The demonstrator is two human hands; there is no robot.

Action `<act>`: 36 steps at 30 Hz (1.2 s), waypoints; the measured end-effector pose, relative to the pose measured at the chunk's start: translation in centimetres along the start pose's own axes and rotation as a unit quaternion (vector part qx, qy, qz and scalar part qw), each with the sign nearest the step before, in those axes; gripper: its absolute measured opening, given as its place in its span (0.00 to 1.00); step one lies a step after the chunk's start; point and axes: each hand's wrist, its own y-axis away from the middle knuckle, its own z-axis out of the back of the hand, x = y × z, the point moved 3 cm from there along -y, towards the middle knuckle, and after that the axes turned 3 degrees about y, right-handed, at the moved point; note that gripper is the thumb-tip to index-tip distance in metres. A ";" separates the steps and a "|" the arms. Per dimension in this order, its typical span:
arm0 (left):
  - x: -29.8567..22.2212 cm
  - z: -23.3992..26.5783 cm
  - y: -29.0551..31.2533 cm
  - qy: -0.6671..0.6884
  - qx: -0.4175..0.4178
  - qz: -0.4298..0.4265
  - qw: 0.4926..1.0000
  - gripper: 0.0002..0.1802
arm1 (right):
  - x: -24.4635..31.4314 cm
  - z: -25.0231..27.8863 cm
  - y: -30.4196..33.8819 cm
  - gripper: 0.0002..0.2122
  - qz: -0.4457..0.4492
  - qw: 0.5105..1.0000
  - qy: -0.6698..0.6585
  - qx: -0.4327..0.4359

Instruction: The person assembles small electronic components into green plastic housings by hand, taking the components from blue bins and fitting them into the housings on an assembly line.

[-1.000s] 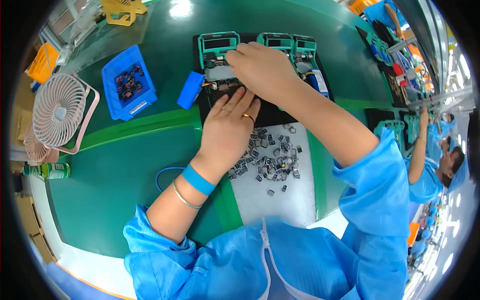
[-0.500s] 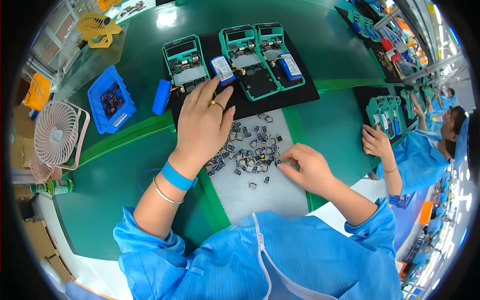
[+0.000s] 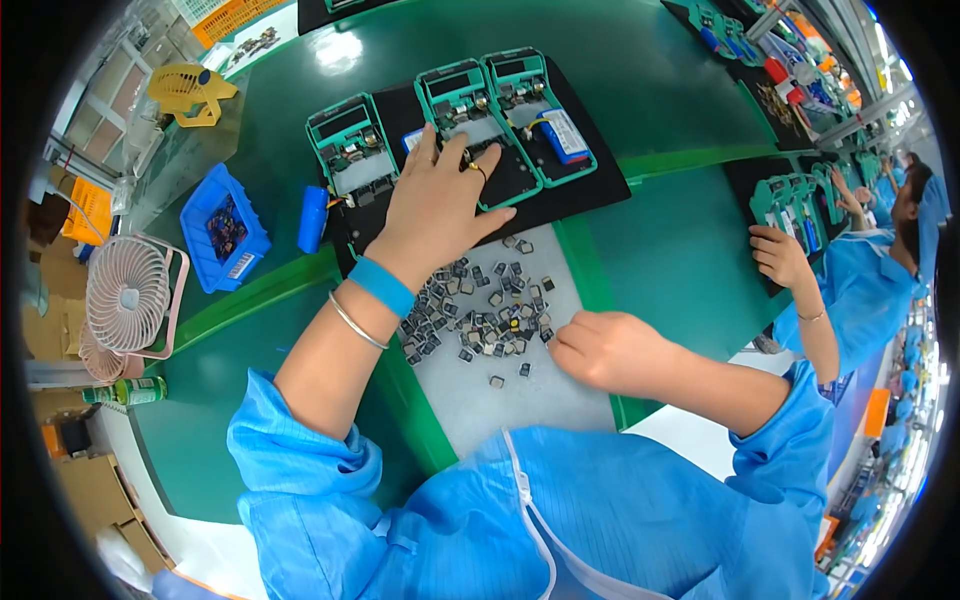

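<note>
My left hand (image 3: 437,205) lies flat, fingers spread, on the black mat (image 3: 590,185) over the middle green fixture (image 3: 462,105). It wears a ring, a bangle and a blue wrist strap. My right hand (image 3: 600,347) rests on the white sheet (image 3: 530,395) at the right edge of a heap of several small dark parts (image 3: 480,310), fingertips pinched together near them; whether a part is held is hidden. Two more green fixtures, the left fixture (image 3: 345,140) and the right fixture (image 3: 540,110), sit on the mat, the right one holding a blue battery (image 3: 566,133).
A blue cylinder (image 3: 312,218) lies left of the mat, beside a blue bin (image 3: 225,240) of small parts. A pink desk fan (image 3: 130,300) stands at the left with a green can (image 3: 125,392). A co-worker in blue (image 3: 850,280) works at green fixtures on the right.
My right hand left the fixtures and came down to the heap of parts, then stayed there. My left hand slid up from the heap onto the mat and middle fixture.
</note>
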 end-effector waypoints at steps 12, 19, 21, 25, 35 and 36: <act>0.6 0.8 1.1 0.013 -0.028 -0.027 0.999 0.35 | -0.3 1.7 -4.3 0.05 0.026 0.982 -0.045 0.181; 0.9 1.0 1.3 0.031 -0.021 -0.004 0.999 0.36 | -12.9 3.0 -12.1 0.03 -0.093 0.991 -0.019 -0.093; 0.6 1.0 1.0 0.037 -0.023 -0.006 0.999 0.35 | -15.1 1.3 -12.4 0.03 -0.086 0.988 0.053 -0.118; 0.7 0.8 1.2 0.030 -0.015 0.008 0.999 0.35 | -16.3 -0.7 -13.8 0.04 -0.066 0.986 0.129 -0.087; 0.9 0.8 1.3 0.045 -0.021 0.013 0.999 0.35 | -16.3 -0.6 -15.2 0.04 -0.039 0.978 0.204 -0.029; 0.9 0.7 1.4 0.046 -0.021 0.014 0.999 0.35 | -16.3 -0.6 -15.3 0.05 -0.038 0.975 0.218 -0.013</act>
